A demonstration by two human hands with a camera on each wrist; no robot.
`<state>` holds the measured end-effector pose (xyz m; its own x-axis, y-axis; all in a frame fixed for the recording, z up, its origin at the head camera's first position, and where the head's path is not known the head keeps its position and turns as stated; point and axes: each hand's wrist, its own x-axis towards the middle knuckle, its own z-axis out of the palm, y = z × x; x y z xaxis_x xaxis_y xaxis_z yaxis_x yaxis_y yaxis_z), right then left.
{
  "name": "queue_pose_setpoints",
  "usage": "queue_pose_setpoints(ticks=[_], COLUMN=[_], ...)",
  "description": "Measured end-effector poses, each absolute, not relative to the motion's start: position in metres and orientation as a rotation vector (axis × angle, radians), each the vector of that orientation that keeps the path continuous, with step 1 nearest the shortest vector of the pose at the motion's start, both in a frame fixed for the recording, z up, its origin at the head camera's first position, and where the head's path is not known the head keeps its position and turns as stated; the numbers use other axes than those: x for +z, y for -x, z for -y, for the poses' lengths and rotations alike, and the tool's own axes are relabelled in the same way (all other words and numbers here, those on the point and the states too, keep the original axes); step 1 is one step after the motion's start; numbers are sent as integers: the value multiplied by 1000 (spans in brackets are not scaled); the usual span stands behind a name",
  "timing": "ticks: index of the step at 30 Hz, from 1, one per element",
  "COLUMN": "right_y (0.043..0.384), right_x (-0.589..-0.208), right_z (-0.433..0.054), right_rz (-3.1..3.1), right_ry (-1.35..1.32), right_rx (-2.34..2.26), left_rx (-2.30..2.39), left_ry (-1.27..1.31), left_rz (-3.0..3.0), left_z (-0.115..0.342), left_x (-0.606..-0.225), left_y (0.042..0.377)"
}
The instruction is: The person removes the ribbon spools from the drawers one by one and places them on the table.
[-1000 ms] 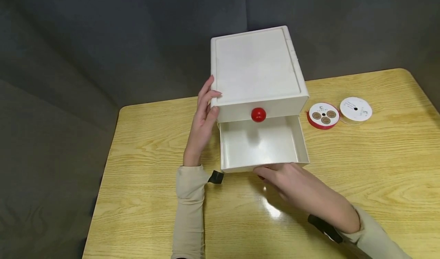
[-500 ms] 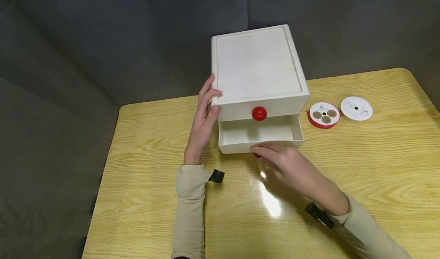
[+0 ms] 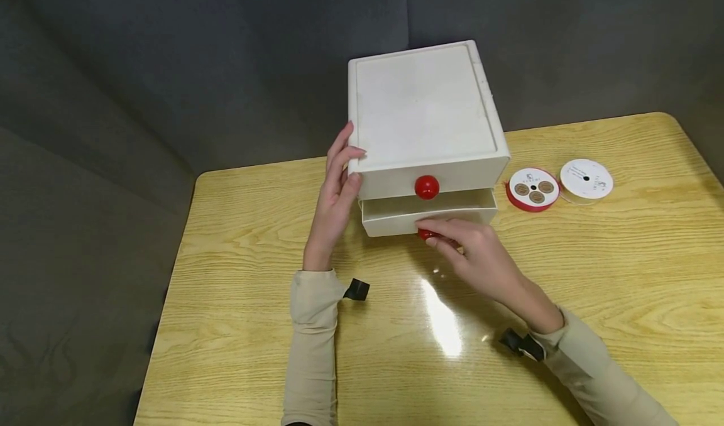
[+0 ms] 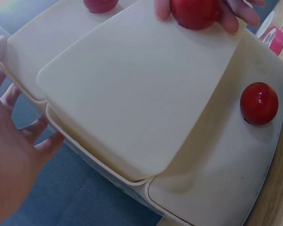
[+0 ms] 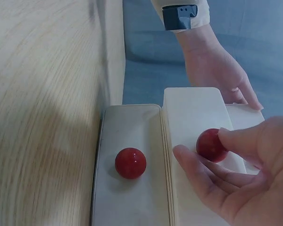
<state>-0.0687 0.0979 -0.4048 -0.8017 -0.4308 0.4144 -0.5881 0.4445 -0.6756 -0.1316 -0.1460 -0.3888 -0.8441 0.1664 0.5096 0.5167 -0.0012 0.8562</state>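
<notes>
A white drawer cabinet (image 3: 424, 109) stands at the far edge of the table. Its middle drawer (image 3: 390, 226) is pulled partly out. My right hand (image 3: 486, 262) pinches that drawer's round red knob (image 5: 210, 147) between thumb and fingers. My left hand (image 3: 332, 212) holds the cabinet's front left corner, its fingertips over the top edge and the thumb by the front. In the left wrist view, the middle drawer's front (image 4: 127, 89) juts out between the top and bottom ones. The bottom drawer's red knob (image 4: 259, 103) is untouched, as is the top drawer's red knob (image 3: 427, 187).
Right of the cabinet lie a spool of red ribbon (image 3: 533, 189) and a white spool (image 3: 586, 178). A dark curtain (image 3: 271, 68) hangs behind the wooden table (image 3: 237, 300). Black wrist cameras (image 3: 356, 289) sit on both sleeves.
The middle drawer has slid further into the cabinet, with my right hand moving forward on its knob. My left hand has stayed at the cabinet's corner.
</notes>
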Motion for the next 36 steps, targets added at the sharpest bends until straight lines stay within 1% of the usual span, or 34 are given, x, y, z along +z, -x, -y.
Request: queue_pose_setpoints(ticks=[26,32,36], right_y=[92,96,96], right_x=[-397,-396,-389], right_z=[-92,-93,-95], right_rz=[2641,2677,2744], right_ry=[-721,-731,-813], right_rx=[1343,1331,1249], left_rx=[-1954,-1956,-1954], left_ry=[763,755,755], left_rz=[1975,1978,1978], left_z=[146,145,146], left_x=[-390,-389,-390], left_y=[133,133,133])
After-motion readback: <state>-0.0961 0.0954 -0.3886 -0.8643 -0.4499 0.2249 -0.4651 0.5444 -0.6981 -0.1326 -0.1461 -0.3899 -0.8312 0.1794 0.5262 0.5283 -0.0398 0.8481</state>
